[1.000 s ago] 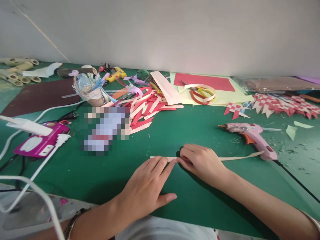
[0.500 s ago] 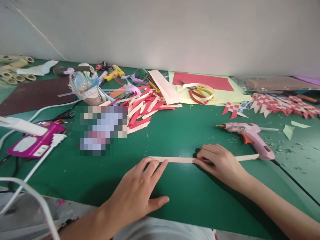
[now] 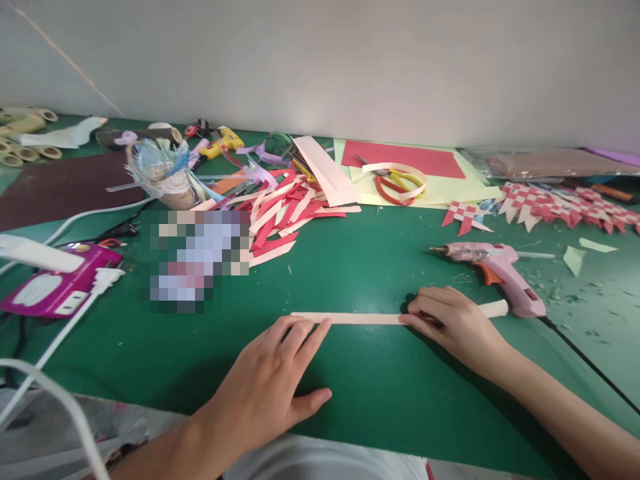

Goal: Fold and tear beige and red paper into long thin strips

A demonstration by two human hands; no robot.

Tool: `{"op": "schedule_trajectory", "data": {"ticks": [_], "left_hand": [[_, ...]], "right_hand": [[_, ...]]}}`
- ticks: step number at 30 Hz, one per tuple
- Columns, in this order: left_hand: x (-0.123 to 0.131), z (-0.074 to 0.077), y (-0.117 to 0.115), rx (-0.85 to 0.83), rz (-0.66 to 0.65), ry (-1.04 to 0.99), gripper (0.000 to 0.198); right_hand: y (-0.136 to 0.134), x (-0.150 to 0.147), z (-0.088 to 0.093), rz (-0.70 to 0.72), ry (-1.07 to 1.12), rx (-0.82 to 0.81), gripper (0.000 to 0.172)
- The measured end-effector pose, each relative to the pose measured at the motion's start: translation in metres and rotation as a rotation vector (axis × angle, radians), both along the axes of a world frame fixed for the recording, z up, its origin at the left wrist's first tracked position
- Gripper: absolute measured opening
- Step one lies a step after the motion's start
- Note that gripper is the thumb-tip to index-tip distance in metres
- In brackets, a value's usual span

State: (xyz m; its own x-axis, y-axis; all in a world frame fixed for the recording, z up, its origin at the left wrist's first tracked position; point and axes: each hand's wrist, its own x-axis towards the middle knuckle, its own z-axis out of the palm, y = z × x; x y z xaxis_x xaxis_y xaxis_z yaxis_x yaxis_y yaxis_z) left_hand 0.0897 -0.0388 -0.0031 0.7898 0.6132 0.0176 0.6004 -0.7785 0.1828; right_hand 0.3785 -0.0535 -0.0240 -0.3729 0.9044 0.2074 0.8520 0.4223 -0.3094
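Note:
A long pale pink paper strip lies flat on the green table, running left to right. My left hand lies open and flat, its fingertips pressing the strip's left part. My right hand presses down on the strip farther right, fingers held together along it. The strip's right end pokes out beyond that hand, close to the pink glue gun.
A heap of red and pink strips lies behind. Scissors rest on yellow and red sheets. Woven red-white pieces line the right. A magenta device, white cables and a decorated cup stand left.
My right hand has slid to the right along the strip, away from my left hand. The strip's curled right end now lies flatter.

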Motion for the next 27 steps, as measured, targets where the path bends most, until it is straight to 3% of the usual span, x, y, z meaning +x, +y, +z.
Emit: {"op": "schedule_trajectory", "data": {"ticks": [8,11,16,21,27], "left_hand": [[0.006,0.002,0.001,0.088,-0.011,0.059,0.063],[0.020,0.000,0.002,0.104,-0.096,0.014,0.071],[0.044,-0.011,0.002,0.011,-0.277,-0.096,0.073],[0.046,-0.017,0.004,-0.071,-0.291,-0.113,0.073],[0.044,-0.012,0.008,-0.127,-0.306,-0.060,0.075]], "right_hand": [[0.000,-0.001,-0.003,0.001,-0.002,0.039,0.025],[-0.001,-0.001,-0.003,-0.001,-0.025,0.030,0.025],[-0.001,-0.003,-0.002,-0.008,-0.039,0.040,0.026],[-0.003,0.005,-0.001,-0.025,-0.002,0.008,0.023],[-0.010,0.025,0.003,-0.031,0.078,-0.057,0.019]]}}
